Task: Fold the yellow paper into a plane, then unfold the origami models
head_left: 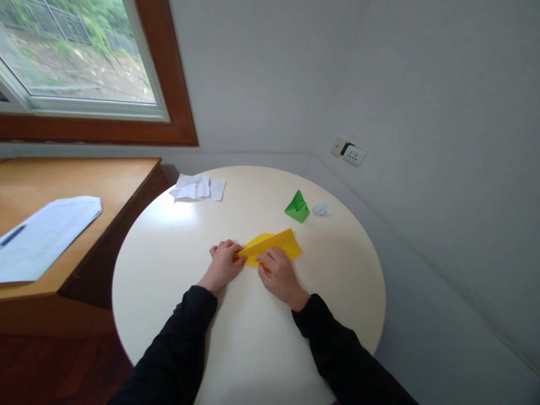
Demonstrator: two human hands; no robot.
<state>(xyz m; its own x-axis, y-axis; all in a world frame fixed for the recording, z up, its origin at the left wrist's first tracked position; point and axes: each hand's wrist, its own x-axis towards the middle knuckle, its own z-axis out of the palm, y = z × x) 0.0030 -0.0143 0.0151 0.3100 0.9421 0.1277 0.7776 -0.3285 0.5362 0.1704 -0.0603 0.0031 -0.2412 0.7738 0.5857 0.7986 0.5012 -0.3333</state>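
Observation:
A partly folded sheet of yellow paper (270,242) lies on the round white table (169,292), with one flap standing up along its length. My left hand (225,261) pinches its left end between thumb and fingers. Curled fingers of my right hand (279,274) grip the near edge around the middle of the sheet. Part of that edge is hidden behind the right fingers. Beyond the yellow paper, to the right, sits a folded green paper piece (297,208), and beside it a small folded white paper piece (322,209).
Loose creased white sheets (200,188) rest at the table's far left edge. A wooden desk (126,185) on the left bears a stack of papers (50,236) and a pen (12,235). Walls stand behind and to the right, with a power socket (354,154).

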